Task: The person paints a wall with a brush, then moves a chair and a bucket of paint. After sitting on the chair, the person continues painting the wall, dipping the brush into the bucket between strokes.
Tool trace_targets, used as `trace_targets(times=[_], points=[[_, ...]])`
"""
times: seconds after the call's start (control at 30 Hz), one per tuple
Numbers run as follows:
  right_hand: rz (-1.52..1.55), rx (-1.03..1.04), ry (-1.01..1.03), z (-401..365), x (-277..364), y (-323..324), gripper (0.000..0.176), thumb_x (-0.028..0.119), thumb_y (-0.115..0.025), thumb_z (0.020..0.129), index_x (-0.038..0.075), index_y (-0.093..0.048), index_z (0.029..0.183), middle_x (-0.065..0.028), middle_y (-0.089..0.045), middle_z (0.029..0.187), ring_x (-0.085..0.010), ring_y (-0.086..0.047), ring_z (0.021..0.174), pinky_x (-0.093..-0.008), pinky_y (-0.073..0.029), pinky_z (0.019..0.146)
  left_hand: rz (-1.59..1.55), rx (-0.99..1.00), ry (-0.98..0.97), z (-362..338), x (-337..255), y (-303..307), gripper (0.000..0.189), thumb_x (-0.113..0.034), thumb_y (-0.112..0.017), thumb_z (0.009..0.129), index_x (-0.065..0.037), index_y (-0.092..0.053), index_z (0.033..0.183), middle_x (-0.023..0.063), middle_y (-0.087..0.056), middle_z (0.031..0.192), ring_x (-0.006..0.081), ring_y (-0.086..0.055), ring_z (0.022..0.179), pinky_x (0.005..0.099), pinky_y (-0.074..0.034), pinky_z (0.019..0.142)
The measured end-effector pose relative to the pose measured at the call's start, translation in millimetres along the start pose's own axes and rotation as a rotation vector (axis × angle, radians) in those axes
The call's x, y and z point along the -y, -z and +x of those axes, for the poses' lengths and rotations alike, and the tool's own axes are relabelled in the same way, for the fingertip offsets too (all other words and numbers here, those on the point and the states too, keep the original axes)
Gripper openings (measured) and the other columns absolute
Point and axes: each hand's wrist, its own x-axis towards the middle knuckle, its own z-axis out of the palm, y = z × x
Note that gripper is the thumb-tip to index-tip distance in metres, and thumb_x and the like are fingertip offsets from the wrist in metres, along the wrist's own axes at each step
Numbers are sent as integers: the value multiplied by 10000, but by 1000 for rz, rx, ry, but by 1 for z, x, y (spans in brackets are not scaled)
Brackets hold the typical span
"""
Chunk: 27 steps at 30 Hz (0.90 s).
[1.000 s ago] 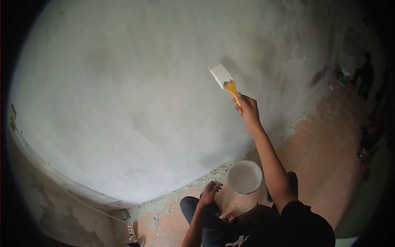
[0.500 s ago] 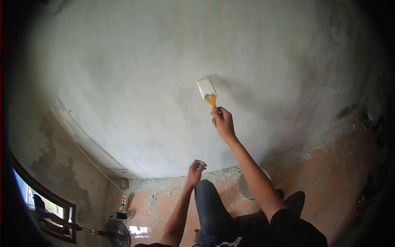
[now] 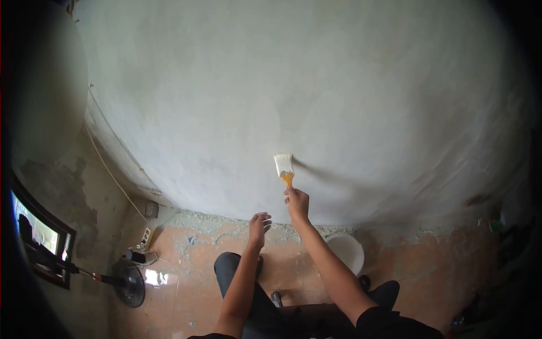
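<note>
My right hand (image 3: 297,204) grips the yellow handle of a paintbrush (image 3: 284,164), whose pale bristles point up against the wall (image 3: 237,113). The wall looks whitish grey and patchy, with a darker smudge at the lower right. My left hand (image 3: 259,227) is held near the foot of the wall with its fingers partly spread, and nothing shows in it. Below my right forearm, a round white bucket (image 3: 346,252) stands on the floor; my arm hides part of its edge.
Flaked debris (image 3: 209,222) lines the base of the wall on the tiled floor (image 3: 192,282). At the left are a power strip (image 3: 146,237), a cord, a fan-like device with a round base (image 3: 129,283), and a framed window (image 3: 42,237).
My right hand has brought the paintbrush lower on the wall. The camera view has shifted, and more of the bucket shows. My left hand remains low, with its fingers apart.
</note>
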Motion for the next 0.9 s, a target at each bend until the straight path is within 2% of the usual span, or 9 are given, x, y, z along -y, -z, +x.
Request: trace_targets(times=[0.03, 0.07, 0.23, 0.33, 0.4, 0.6, 0.67, 0.73, 0.9], points=[[16, 45, -55, -6, 0, 11, 313, 231, -503, 860, -27, -580, 699, -22, -452, 492, -97, -437, 454, -264, -345, 446, 73, -79, 54, 5, 2, 11, 195, -197, -483, 834, -43, -518, 949, 49, -573, 828, 130, -530, 706, 253, -414, 627], [-42, 37, 38, -12, 3, 26, 299, 224, -502, 862, -30, -587, 728, -17, -451, 499, -93, -429, 456, -261, -341, 445, 147, -157, 109, 10, 5, 20, 182, -198, -483, 833, -56, -517, 942, 42, -569, 817, 124, -527, 687, 257, -408, 613], [-403, -150, 622, -19, 118, 74, 262, 124, -436, 895, -10, -535, 1096, -42, -464, 555, -113, -425, 473, -271, -349, 460, 239, -51, -102, 19, 8, 15, 179, -187, -492, 826, -41, -513, 929, 57, -584, 826, 121, -530, 674, 251, -412, 607], [-708, -382, 1025, -3, 203, 82, 247, 117, -539, 846, 41, -485, 1075, -110, -589, 673, -265, -592, 559, -317, -423, 475, 294, -28, -81, 23, 34, 14, 179, -182, -492, 821, -35, -516, 921, 64, -590, 825, 129, -543, 682, 256, -426, 613], [-855, -575, 1460, 19, 236, 82, 187, 83, -562, 821, 37, -530, 999, -80, -600, 751, -230, -600, 592, -311, -452, 474, 389, -12, -78, 25, 48, 17, 182, -155, -508, 805, 6, -523, 889, 73, -582, 816, 133, -539, 701, 256, -440, 610], [-1515, -519, 1443, 14, 232, 55, 254, 52, -580, 732, 18, -555, 983, -19, -484, 638, -87, -500, 445, -207, -416, 408, 526, 179, -40, 28, 53, 16, 248, -223, -534, 830, 0, -516, 938, 82, -589, 838, 148, -561, 705, 272, -449, 620], [-1661, -570, 1526, 15, 210, 43, 162, 84, -566, 770, 29, -566, 922, 9, -444, 581, -51, -458, 393, -179, -382, 374, 522, 255, -15, 25, 46, 15, 267, -241, -528, 841, -1, -509, 957, 76, -589, 857, 148, -558, 716, 274, -447, 632], [-1771, -622, 1598, 15, 183, 31, 107, 71, -580, 761, 23, -571, 857, 12, -419, 535, -43, -421, 379, -174, -338, 351, 498, 256, 18, 25, 44, 22, 267, -227, -530, 834, 13, -517, 951, 88, -592, 851, 151, -559, 722, 272, -451, 634], [-2053, -433, 1432, -5, 117, 5, 186, 67, -572, 726, -5, -583, 897, -62, -507, 554, -58, -445, 398, -190, -310, 361, 450, 216, 56, 37, 46, 42, 268, -219, -534, 827, 26, -528, 935, 103, -597, 826, 150, -556, 707, 266, -453, 631]])
